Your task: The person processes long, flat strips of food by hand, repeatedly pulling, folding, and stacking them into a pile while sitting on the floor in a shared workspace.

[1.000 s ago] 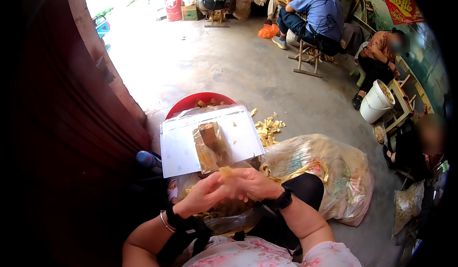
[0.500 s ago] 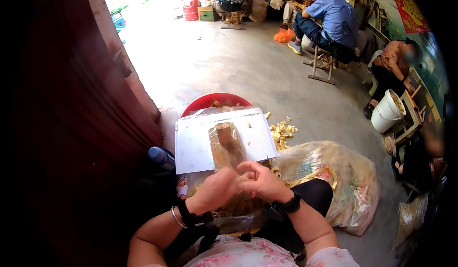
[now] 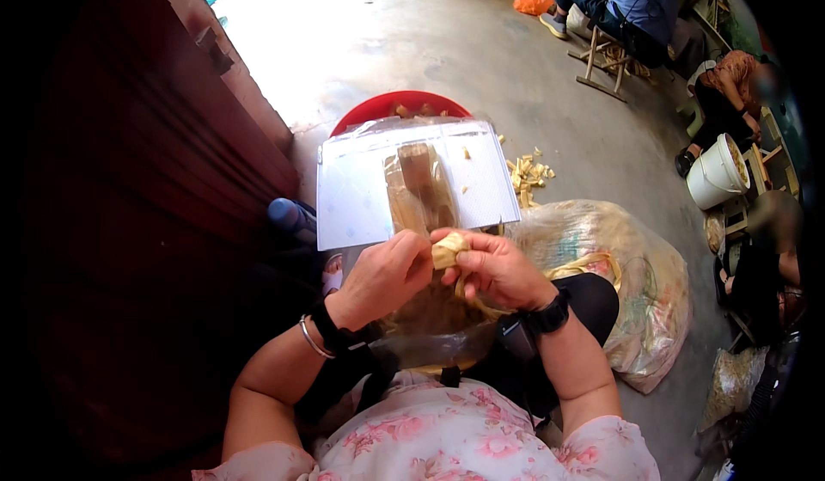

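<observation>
A pale yellow, flat strip folded into a small bundle (image 3: 450,249) sits between my two hands. My right hand (image 3: 497,268) pinches it between thumb and fingers, and a loose tail of the strip hangs below. On its other side my left hand (image 3: 388,275) is closed, its fingertips at the bundle's edge and partly hidden. Just beyond my hands lies a white board (image 3: 352,193) with a brown, wood-like block (image 3: 418,170) in clear plastic on it. Small yellow bits are scattered on the board.
A red basin (image 3: 400,100) shows behind the board. Yellow offcuts (image 3: 530,176) lie on the floor, beside a large plastic sack (image 3: 636,283). A blue-capped bottle (image 3: 290,214) stands at left. At right are a white bucket (image 3: 718,174) and several seated people.
The view has tilted downward, so the board and floor appear higher. My hands have drawn slightly apart, and the folded yellow bundle now shows between them.
</observation>
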The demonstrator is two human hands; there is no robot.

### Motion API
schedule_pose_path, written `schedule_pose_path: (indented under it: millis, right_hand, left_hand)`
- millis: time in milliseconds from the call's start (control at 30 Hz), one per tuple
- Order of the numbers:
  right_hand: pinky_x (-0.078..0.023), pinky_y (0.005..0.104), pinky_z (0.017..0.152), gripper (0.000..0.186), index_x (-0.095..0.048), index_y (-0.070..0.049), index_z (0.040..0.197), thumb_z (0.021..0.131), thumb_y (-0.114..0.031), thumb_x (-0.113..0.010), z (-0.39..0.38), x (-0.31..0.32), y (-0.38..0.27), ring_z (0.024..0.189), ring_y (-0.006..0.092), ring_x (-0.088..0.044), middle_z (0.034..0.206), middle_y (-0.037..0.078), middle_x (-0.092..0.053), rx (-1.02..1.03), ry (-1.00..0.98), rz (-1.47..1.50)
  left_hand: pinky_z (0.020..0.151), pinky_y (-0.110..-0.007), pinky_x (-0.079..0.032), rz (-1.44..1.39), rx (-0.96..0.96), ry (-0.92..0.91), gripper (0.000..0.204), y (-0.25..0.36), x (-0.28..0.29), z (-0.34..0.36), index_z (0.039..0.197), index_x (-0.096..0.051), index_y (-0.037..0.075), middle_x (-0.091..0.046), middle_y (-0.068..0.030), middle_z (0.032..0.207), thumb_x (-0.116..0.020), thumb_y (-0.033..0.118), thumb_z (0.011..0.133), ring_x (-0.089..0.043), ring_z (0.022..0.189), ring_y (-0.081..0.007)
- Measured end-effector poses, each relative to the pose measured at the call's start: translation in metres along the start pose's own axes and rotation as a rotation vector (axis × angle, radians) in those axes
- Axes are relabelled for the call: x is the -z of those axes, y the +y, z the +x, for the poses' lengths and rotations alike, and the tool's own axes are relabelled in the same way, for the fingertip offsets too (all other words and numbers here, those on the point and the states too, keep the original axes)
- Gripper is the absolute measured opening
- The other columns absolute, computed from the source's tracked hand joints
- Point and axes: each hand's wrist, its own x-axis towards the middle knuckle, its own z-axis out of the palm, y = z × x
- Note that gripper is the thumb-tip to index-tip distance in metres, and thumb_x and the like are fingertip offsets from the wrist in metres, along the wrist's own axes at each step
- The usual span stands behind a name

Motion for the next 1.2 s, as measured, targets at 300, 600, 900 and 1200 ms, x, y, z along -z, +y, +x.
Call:
schedule_pose_path:
  millis: [300,600,900,1200]
  right_hand:
    - [-0.039,0.018,0.042,0.023,-0.056,-0.007,0.107,0.095,-0.027,-0.058,-0.002,0.012,-0.017,0.051,0.0023,-0.049,0.068,-0.002,-0.057,0.189,0.56,-0.68]
    - [-0.049,0.033,0.055,0.015,-0.061,-0.008,0.096,0.09,-0.022,-0.062,0.005,-0.007,0.008,0.064,0.0232,-0.066,0.069,0.012,-0.064,0.531,0.535,-1.077]
    - [-0.05,0.0383,0.051,0.011,-0.059,-0.011,0.097,0.089,-0.018,-0.062,0.016,-0.014,0.014,0.061,0.0317,-0.065,0.067,0.012,-0.064,0.666,0.576,-1.261]
    - [-0.049,0.0363,0.057,0.015,-0.063,-0.007,0.095,0.089,-0.02,-0.062,0.012,-0.001,-0.016,0.065,0.0307,-0.064,0.071,0.016,-0.063,0.328,0.3,-1.188]
  left_hand:
    - [0.059,-0.021,-0.045,-0.569,0.48,-0.193,0.022,0.01,0.003,-0.006,0.08,-0.058,0.0,-0.058,-0.0003,0.071,-0.052,0.014,0.096,-0.056,0.066,-0.0064]
    - [0.074,-0.027,-0.053,-1.328,0.746,-0.321,0.026,0.006,-0.002,-0.003,0.11,-0.044,0.004,-0.06,-0.0107,0.097,-0.047,0.027,0.1,-0.063,0.086,-0.0168]
    - [0.054,-0.026,-0.039,-1.565,0.946,-0.307,0.01,0.004,-0.006,-0.006,0.088,-0.051,0.01,-0.055,-0.0042,0.075,-0.057,0.016,0.094,-0.048,0.059,-0.0124]
    - [0.054,-0.026,-0.044,-1.03,0.644,-0.339,0.008,-0.006,0.014,-0.006,0.087,-0.051,0.008,-0.058,-0.005,0.07,-0.058,0.004,0.089,-0.057,0.059,-0.0137]
